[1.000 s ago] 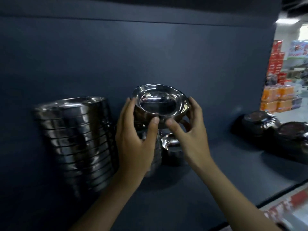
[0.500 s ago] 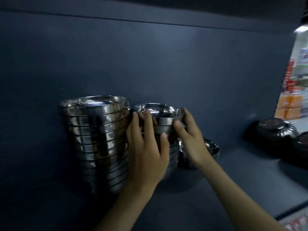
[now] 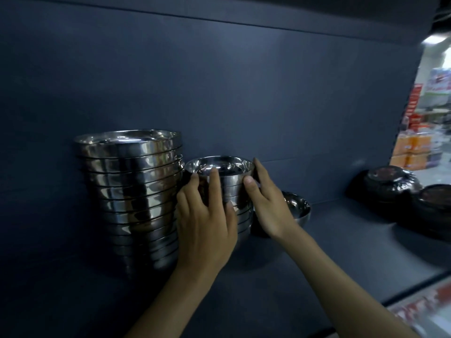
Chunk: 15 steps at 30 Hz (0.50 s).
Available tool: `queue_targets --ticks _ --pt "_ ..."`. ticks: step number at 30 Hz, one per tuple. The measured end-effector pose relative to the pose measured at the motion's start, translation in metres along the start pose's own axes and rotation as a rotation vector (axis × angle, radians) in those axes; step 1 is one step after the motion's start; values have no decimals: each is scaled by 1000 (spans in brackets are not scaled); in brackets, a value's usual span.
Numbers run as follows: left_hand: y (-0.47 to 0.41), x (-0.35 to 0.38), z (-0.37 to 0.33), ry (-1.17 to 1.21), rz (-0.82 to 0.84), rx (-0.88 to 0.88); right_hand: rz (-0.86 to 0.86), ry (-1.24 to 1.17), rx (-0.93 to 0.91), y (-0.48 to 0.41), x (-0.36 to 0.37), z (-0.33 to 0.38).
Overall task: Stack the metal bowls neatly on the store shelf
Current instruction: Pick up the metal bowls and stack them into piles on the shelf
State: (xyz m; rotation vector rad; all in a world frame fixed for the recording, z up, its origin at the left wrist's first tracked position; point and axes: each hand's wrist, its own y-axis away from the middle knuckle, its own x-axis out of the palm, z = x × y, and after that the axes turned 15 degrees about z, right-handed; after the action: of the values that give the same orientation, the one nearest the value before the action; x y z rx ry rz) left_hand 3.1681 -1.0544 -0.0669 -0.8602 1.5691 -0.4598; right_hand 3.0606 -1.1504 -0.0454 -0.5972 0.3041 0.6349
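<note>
A stack of small metal bowls point(image 3: 240, 191) stands on the dark shelf point(image 3: 329, 245), its top bowl point(image 3: 219, 165) level and nested. My left hand point(image 3: 207, 228) wraps the stack's front, with fingertips up at the top bowl's rim and the thumb on the side. My right hand point(image 3: 268, 206) holds the stack from the right, with its thumb on the top bowl's wall and its fingers behind the rim. A taller stack of larger metal bowls point(image 3: 131, 191) stands just to the left, close to the small stack. One loose metal bowl point(image 3: 299, 208) sits on the shelf behind my right hand.
Black bowls point(image 3: 390, 186) wrapped in film sit at the shelf's far right. The shelf's dark back panel point(image 3: 244, 81) rises right behind the stacks. The shelf's front edge point(image 3: 415, 286) runs at the lower right, and store aisles show beyond it.
The bowl I held up in both hands has come down onto the small stack. Both hands have stayed around the stack, with the left fingertips moving up to the rim.
</note>
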Motion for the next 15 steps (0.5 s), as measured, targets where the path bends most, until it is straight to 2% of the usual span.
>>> queue_targets --ticks 4,8,12,15 --pt "0 -4 -4 -115 -8 60 -48 98 -11 14 -10 -2" --pt "6 0 -24 -133 -4 246 -130 285 5 45 -48 -9" --pt "4 13 -70 26 85 426 -330 454 81 77 -108 -28" --pt "-4 28 -114 246 254 438 -476 510 213 102 -154 -43"
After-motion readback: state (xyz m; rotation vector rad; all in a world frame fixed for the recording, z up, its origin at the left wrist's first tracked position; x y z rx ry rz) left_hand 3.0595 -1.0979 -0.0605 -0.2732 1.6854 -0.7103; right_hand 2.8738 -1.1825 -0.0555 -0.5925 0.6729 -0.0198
